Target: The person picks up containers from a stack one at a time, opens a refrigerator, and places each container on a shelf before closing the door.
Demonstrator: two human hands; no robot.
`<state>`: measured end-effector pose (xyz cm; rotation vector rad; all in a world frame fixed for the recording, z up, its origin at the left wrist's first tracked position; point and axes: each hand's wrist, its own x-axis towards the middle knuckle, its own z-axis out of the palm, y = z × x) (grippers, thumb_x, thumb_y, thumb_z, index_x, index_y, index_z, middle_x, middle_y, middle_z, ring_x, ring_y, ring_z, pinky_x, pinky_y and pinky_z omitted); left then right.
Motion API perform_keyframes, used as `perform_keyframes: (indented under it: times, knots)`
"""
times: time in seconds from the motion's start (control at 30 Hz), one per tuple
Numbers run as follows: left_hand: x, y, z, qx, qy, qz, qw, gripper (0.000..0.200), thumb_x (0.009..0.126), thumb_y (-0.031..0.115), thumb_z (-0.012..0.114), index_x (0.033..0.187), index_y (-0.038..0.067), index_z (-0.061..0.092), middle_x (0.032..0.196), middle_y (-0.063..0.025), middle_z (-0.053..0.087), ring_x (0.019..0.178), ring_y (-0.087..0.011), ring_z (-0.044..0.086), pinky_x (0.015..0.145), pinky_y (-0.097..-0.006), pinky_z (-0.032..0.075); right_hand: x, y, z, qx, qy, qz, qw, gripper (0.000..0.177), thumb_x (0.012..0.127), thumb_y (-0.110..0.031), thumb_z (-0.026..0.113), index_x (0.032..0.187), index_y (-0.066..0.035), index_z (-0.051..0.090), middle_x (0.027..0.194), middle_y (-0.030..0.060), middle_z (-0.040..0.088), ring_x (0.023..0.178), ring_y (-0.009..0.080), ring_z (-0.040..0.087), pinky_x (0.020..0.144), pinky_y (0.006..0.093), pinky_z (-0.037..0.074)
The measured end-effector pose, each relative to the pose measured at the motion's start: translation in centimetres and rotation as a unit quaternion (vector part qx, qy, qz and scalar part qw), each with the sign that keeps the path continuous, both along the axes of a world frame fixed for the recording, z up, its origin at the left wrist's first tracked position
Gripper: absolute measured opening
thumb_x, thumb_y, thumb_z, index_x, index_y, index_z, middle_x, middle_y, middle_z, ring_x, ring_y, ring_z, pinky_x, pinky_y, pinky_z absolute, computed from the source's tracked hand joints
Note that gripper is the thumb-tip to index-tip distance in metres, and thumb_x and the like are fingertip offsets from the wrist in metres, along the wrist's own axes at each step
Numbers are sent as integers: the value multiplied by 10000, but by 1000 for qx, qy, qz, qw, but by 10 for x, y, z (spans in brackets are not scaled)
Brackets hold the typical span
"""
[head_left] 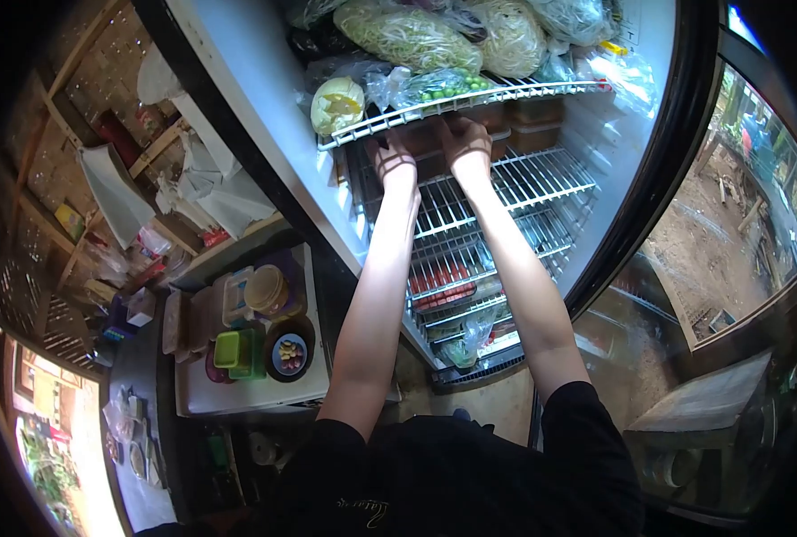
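Both my arms reach into an open refrigerator, under its upper wire shelf (470,100). My left hand (391,163) is at the left side of a stack of brown-filled plastic food containers (427,138); its fingertips are partly in shadow. My right hand (466,146) is bent around the right side of the same stack, thumb toward the middle. Between them the two hands grip a container there, though the shelf edge hides part of the hold. More lidded containers (536,136) with brown contents sit to the right, toward the back of this middle wire shelf (541,183).
Bagged vegetables (407,40) and a cut cabbage (336,106) fill the upper shelf. Red packages (441,286) lie lower down. Left of the refrigerator, a white surface (210,394) holds a green container (248,351) and a bowl of garlic and shallots (289,354). The open door (631,304) stands right.
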<state>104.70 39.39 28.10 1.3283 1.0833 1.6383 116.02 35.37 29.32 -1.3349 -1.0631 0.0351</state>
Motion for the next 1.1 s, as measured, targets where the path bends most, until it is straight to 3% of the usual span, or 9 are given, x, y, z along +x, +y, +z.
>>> perform_keyframes:
  times: [0.1, 0.13, 0.23, 0.4, 0.47, 0.5, 0.7, 0.9, 1.1]
  knots:
    - [18, 67, -45, 70, 60, 98, 991, 617, 1000, 347, 480, 1448, -44, 313, 1465, -259, 381, 1367, -333, 380, 1117, -380, 316, -3, 16, -6, -10, 21, -23, 999, 424, 849, -409, 704, 886, 13, 725, 835, 207, 706, 825, 336, 703, 762, 394, 529]
    - [1, -9, 14, -80, -52, -39, 995, 611, 1000, 375, 460, 1446, -25, 341, 1460, -251, 404, 1356, -329, 407, 1108, -390, 335, -4, 14, -5, -23, 5, -40, 999, 415, 858, -412, 689, 896, -2, 733, 851, 214, 704, 846, 344, 701, 771, 403, 529]
    - [18, 119, -82, -42, 24, -65, 997, 662, 993, 466, 430, 1448, -10, 355, 1456, -241, 418, 1343, -347, 424, 1111, -406, 348, 1, 15, -8, -39, -75, -72, 994, 400, 863, -420, 677, 912, -28, 741, 868, 199, 710, 864, 345, 700, 785, 404, 531]
    - [-13, -57, 23, -141, -8, -77, 987, 596, 1018, 437, 421, 1362, -49, 421, 1354, -293, 481, 1262, -379, 484, 1044, -396, 390, -10, -31, -6, 2, -42, -21, 999, 233, 874, -206, 698, 988, -5, 731, 813, 128, 721, 740, 162, 674, 699, 311, 538]
    - [-17, -90, 10, 94, -53, -26, 994, 390, 1001, 268, 510, 1231, -47, 506, 1212, -257, 566, 1118, -358, 567, 973, -389, 430, -27, -65, -1, 79, 53, 21, 995, 310, 847, -157, 748, 1082, 36, 682, 944, 131, 704, 788, 162, 664, 665, 289, 554]
    - [-36, -116, 10, 54, -76, -176, 980, 422, 979, 232, 541, 1274, -63, 481, 1258, -258, 550, 1166, -344, 550, 1001, -385, 416, -42, -82, -2, 152, 133, 20, 979, 329, 859, -152, 749, 1107, 39, 649, 992, 130, 692, 825, 164, 662, 673, 272, 564]
    - [-175, -247, -18, 219, 114, -260, 933, 397, 918, 143, 637, 1294, 39, 564, 1344, -130, 573, 1212, -289, 576, 1011, -398, 460, -123, -176, -27, 297, 152, -7, 943, 124, 953, -74, 607, 985, 23, 537, 757, 81, 564, 572, 113, 507, 480, 214, 408]
    - [-331, -229, -42, 222, 143, 28, 964, 219, 973, 137, 508, 1074, -22, 620, 1083, -187, 658, 999, -263, 656, 855, -362, 526, -238, -167, -51, 321, 93, 250, 909, 282, 1039, -274, 406, 1036, -3, 485, 823, 140, 572, 494, 136, 508, 403, 196, 397]
    - [-513, -183, -87, -19, -186, 183, 965, 474, 1043, 396, 405, 1103, -15, 634, 1030, -94, 680, 892, -156, 637, 778, -305, 517, -395, -117, -52, 13, 98, 488, 867, 241, 993, -185, 529, 1130, 11, 561, 915, 120, 657, 611, 120, 584, 533, 223, 453]
